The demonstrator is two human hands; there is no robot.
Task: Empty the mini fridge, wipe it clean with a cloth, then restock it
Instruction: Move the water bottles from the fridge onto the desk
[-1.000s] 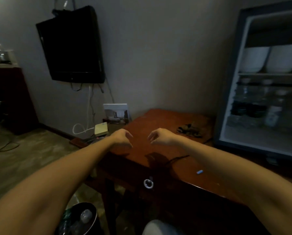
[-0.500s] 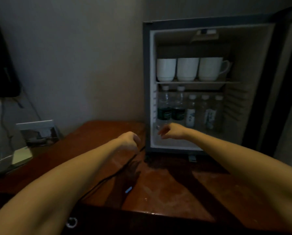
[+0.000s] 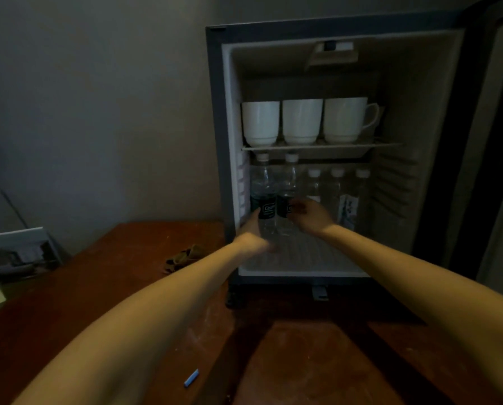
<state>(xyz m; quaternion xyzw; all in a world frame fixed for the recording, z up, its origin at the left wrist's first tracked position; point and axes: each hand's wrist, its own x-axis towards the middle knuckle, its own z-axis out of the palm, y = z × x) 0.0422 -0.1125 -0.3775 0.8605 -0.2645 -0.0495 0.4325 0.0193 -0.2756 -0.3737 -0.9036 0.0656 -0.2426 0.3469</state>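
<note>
So the fridge (image 3: pixel 215 127) sits at the back of the bench (image 3: pixel 69 317) with its door (image 3: pixel 478 171) swung open to the right. It's fully stocked, so I'd call this the very start of the emptying step. The bottom compartment has five water bottles in a row: two taller ones with dark labels on the left, then three small bottles (image 3: pixel 336 188) to their right. The left hand (image 3: pixel 251 230) is wrapped round the left bottle (image 3: pixel 263 194) low down, and the right hand (image 3: pixel 310 214) has its fingers curled onto the label of the second bottle (image 3: pixel 286 182) right beside it. It's blurry so I can't swear either grip is tight, but both hands are on a bottle and neither is loose. Above them three white cups (image 3: pixel 301 121) stand side by side on the shelf (image 3: pixel 320 147), the rightmost with its handle facing right. My guess for the next move is to pull both bottles straight out toward the front, without lifting much since the caps sit just under the shelf, and stand them on the bench. Out there I can see a crumpled brownish thing (image 3: pixel 183 257) near the fridge's left corner (maybe the cloth, can't tell) and a little blue bit (image 3: pixel 191 377) closer in.
</note>
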